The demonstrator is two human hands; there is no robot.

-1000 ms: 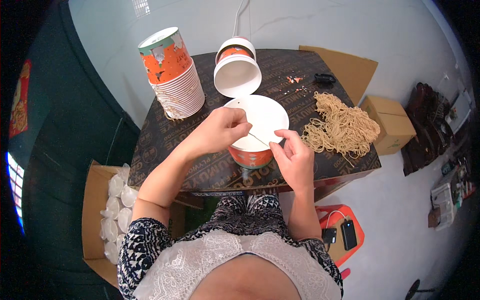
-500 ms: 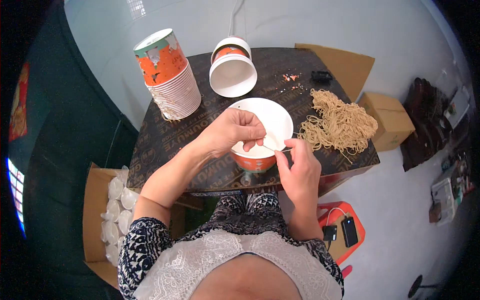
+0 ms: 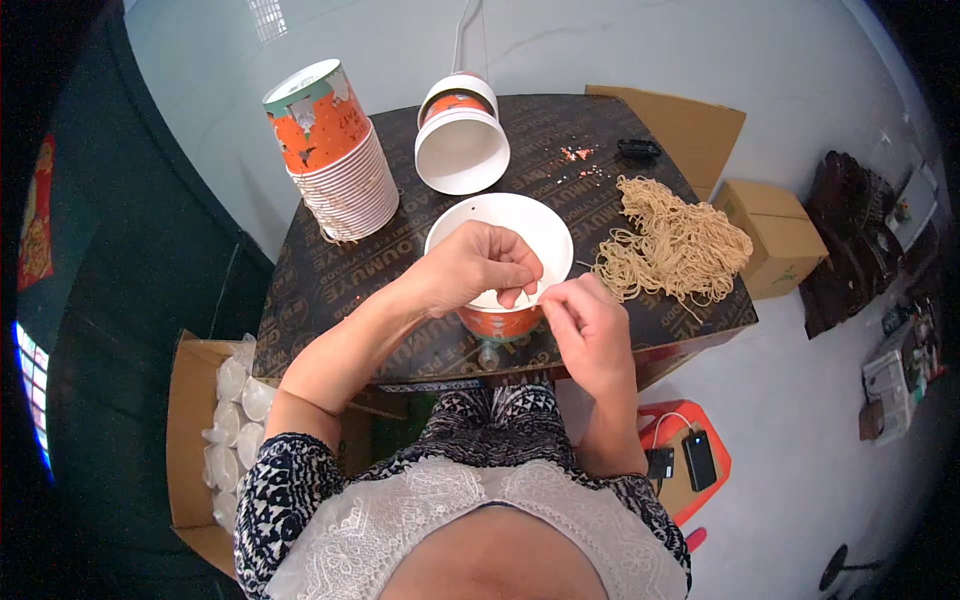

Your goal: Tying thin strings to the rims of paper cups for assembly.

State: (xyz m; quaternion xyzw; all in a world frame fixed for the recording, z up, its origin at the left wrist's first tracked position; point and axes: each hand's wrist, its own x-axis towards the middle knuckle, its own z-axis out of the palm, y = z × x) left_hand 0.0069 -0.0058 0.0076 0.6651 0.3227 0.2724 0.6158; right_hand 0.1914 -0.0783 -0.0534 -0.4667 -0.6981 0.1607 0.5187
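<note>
A paper bucket [image 3: 498, 323], white inside and orange outside with a green lower band, stands upright near the table's front edge. A small dark hole shows at its far left rim. My left hand [image 3: 482, 264] reaches over the bucket's mouth, thumb and fingers pinched together near the right side of the rim. My right hand [image 3: 591, 325] is pinched at the near right rim, its fingertips close to the left hand's. Between the two pinches a short piece of thin beige cord [image 3: 540, 292] shows; whether it passes through the rim is hidden by the fingers.
A tangled heap of beige cords [image 3: 690, 245] lies right. A tall upside-down stack of buckets [image 3: 345, 170] stands left, with more buckets [image 3: 462, 150] lying behind. Farther back are coloured scraps [image 3: 577, 155] and a black object [image 3: 638, 149]. A carton of white cups [image 3: 190, 430] sits lower left.
My right hand has moved up and left, closer to my left hand. The left hand has shifted slightly right over the bucket. Less cord shows between the fingers.
</note>
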